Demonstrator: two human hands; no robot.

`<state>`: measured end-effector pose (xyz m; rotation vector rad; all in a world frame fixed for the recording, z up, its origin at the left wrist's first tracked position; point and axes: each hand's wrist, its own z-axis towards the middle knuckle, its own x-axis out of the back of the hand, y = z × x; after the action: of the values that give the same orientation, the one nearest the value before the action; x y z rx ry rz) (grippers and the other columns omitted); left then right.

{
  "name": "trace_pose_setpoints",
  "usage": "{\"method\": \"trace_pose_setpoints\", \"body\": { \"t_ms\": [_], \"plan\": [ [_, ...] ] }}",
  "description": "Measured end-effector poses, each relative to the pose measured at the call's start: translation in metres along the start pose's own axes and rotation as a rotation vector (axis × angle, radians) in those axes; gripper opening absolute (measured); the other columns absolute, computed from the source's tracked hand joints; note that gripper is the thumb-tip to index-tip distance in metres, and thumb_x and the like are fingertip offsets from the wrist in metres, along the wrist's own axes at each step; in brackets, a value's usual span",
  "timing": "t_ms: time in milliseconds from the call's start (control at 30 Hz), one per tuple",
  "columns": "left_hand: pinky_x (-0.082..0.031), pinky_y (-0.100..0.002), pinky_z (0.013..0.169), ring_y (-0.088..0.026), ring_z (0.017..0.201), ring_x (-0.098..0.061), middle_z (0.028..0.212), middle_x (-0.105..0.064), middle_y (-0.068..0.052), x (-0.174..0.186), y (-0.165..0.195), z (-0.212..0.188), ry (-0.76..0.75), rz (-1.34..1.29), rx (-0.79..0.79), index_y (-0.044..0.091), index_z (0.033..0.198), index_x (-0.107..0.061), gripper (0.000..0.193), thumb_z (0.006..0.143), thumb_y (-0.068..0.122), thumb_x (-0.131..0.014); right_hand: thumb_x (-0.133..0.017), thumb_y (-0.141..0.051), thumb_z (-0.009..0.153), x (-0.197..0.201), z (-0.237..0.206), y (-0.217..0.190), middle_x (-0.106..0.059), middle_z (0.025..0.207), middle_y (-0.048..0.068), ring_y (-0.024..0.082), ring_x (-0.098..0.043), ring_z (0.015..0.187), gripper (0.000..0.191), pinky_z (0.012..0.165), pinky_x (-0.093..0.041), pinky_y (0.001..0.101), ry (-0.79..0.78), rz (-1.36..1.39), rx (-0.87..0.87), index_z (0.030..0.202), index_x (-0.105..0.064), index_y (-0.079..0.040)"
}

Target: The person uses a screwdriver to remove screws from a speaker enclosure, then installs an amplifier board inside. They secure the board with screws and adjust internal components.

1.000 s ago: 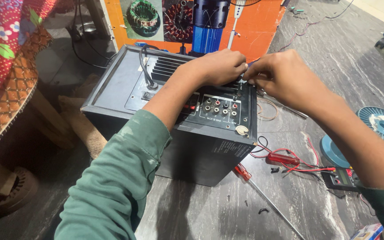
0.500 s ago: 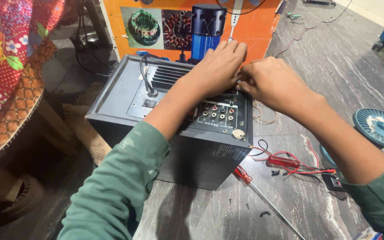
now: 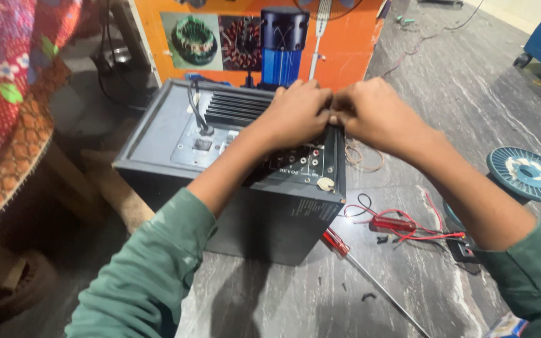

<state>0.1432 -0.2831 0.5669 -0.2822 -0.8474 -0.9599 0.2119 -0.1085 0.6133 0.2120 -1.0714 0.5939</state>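
A black speaker box (image 3: 270, 219) lies on its side on the grey floor, its back panel (image 3: 220, 131) with a vented grille, sockets and a black cable facing up. My left hand (image 3: 298, 112) rests closed on the panel's far right edge. My right hand (image 3: 377, 116) meets it there, fingertips pinched together against the left hand's fingers. Whatever sits between the fingertips is too small and hidden to make out. Both arms wear green sleeves.
A red-handled screwdriver (image 3: 336, 241) lies by the box's right side, beside red and black test leads (image 3: 396, 224). A blue round spool (image 3: 530, 174) sits at right. An orange poster board (image 3: 252, 37) stands behind; patterned red cloth (image 3: 1, 81) hangs at left.
Both hands have shifted together toward the panel's far right edge and closed up against each other. The view has tilted down, so the box sits lower in frame.
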Motion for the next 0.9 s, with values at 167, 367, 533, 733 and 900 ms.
{"method": "trace_pose_setpoints", "body": {
  "t_ms": [167,367,533,733,900],
  "plan": [
    [-0.047,-0.056,0.081,-0.039,0.1,-0.064,0.099,-0.069,-0.016,0.008,0.002,0.006,-0.09,-0.08,0.114,0.007,0.088,-0.074,0.024,0.089,0.03,-0.067,-0.076,-0.021,0.088,-0.012,-0.007,0.035,-0.072,0.072,0.015,0.024,-0.069,0.059,0.024,0.062,-0.055,0.0381,0.034,0.177,-0.158,0.095,-0.077,0.002],
    [-0.049,-0.053,0.08,-0.036,0.096,-0.067,0.093,-0.071,-0.012,0.019,0.011,0.001,-0.11,-0.142,0.104,0.007,0.086,-0.072,0.016,0.087,0.021,-0.063,-0.062,-0.028,0.096,-0.113,-0.041,0.125,-0.072,0.081,0.012,0.021,-0.067,0.053,0.032,0.041,-0.049,0.0387,-0.102,0.523,-0.736,0.093,-0.07,0.003],
    [-0.047,-0.057,0.079,-0.036,0.098,-0.065,0.093,-0.069,-0.012,0.021,0.019,-0.005,-0.08,-0.097,0.071,0.009,0.093,-0.071,0.013,0.086,0.017,-0.063,-0.067,-0.017,0.088,-0.264,-0.136,0.13,-0.059,0.121,0.02,0.035,-0.077,0.089,0.05,0.065,-0.062,0.0447,-0.791,0.295,-0.645,0.137,-0.058,-0.013],
    [-0.047,-0.056,0.077,-0.037,0.098,-0.063,0.094,-0.065,-0.013,0.023,0.019,-0.006,-0.049,-0.087,0.018,0.007,0.094,-0.069,0.013,0.086,0.017,-0.065,-0.07,-0.018,0.08,-0.354,-0.245,0.077,-0.051,0.122,0.028,0.045,-0.061,0.108,0.071,0.085,-0.056,0.0528,-0.72,-0.157,-0.434,0.137,-0.036,0.006],
    [-0.048,-0.054,0.076,-0.033,0.094,-0.066,0.091,-0.067,-0.01,0.023,0.02,-0.006,-0.051,-0.168,0.077,0.009,0.09,-0.071,0.01,0.084,0.016,-0.067,-0.059,-0.007,0.081,-0.369,-0.255,0.087,-0.06,0.104,0.029,0.047,-0.067,0.09,0.046,0.078,-0.055,0.0548,-0.567,-0.01,-0.379,0.125,-0.048,-0.001]
  ]
}}
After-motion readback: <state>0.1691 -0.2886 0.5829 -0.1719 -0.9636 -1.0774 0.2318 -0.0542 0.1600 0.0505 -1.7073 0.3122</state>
